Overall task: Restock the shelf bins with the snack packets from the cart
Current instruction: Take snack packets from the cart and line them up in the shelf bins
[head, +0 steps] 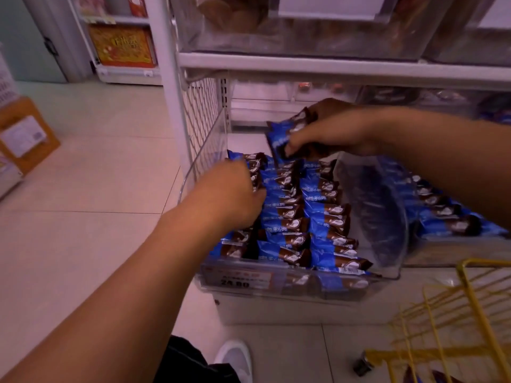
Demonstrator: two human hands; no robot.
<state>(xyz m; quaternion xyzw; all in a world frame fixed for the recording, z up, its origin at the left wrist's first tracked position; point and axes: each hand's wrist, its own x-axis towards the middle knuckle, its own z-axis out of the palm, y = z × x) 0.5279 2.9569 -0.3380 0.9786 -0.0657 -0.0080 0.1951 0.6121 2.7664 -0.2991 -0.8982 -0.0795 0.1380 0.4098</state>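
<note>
A clear plastic shelf bin (290, 284) on the lowest shelf holds several rows of blue-and-brown snack packets (323, 214). My left hand (229, 197) reaches into the bin's left row, its fingertips curled down among the packets there; what they hold is hidden. My right hand (329, 131) hovers over the back of the bin and grips a small bundle of the same packets (284, 134) between thumb and fingers. The yellow wire cart (467, 322) stands at the lower right, with a few packets showing at its bottom.
A second clear bin (453, 244) of the same packets sits to the right, behind a clear divider. A white wire-mesh shelf end (201, 117) borders the bin's left side. Higher shelf bins (304, 31) are overhead. A cardboard box (25, 134) stands on the tiled floor at left.
</note>
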